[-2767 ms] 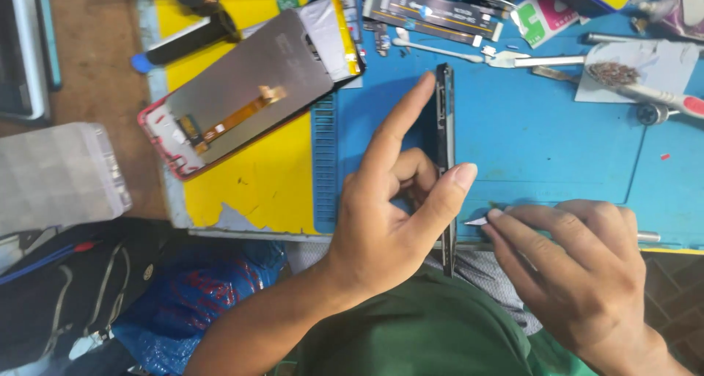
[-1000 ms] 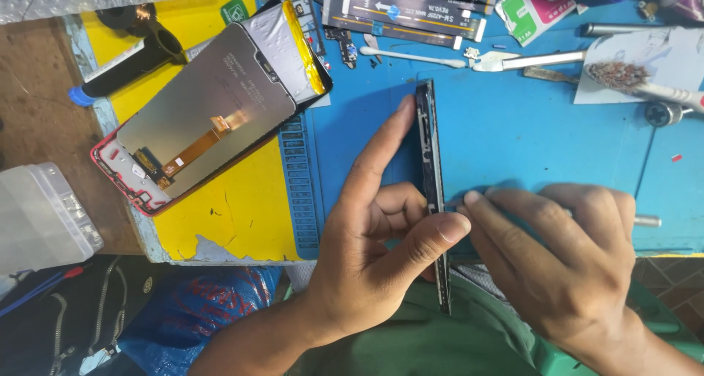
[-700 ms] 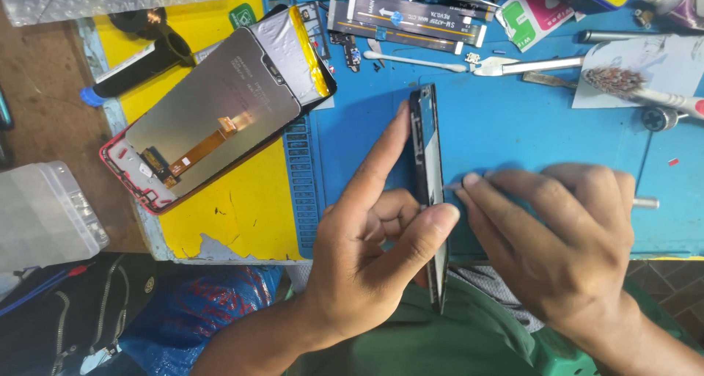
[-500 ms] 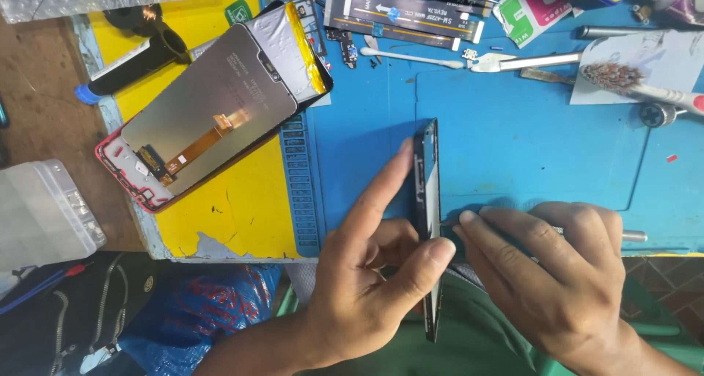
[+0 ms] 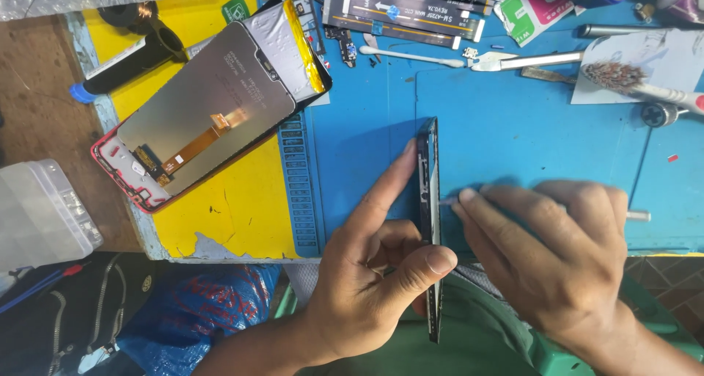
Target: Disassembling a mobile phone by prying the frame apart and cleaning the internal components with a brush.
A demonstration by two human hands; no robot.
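The left hand [image 5: 370,273] grips a dark phone frame [image 5: 430,200] that stands on its edge over the blue mat [image 5: 513,141], its lower end reaching past the near edge of the worktop; the thumb presses one face near the middle while the index finger lies stretched up along the other, so the hand is clamped on the frame. The right hand [image 5: 557,251] is closed around a thin metal tool [image 5: 636,216] (only its rear end shows past the knuckles, and a small tip near the fingertips), with the fingertips right against the frame's right side. To the left, partly on a yellow sheet [image 5: 235,222], lies a detached phone screen [image 5: 213,115] face down, with an orange flex ribbon on its back, resting over a red-rimmed phone body. Along the far edge of the mat sit a long flat cable strip [image 5: 411,13], a cotton swab [image 5: 411,56] and a brush [image 5: 645,82] on white paper.
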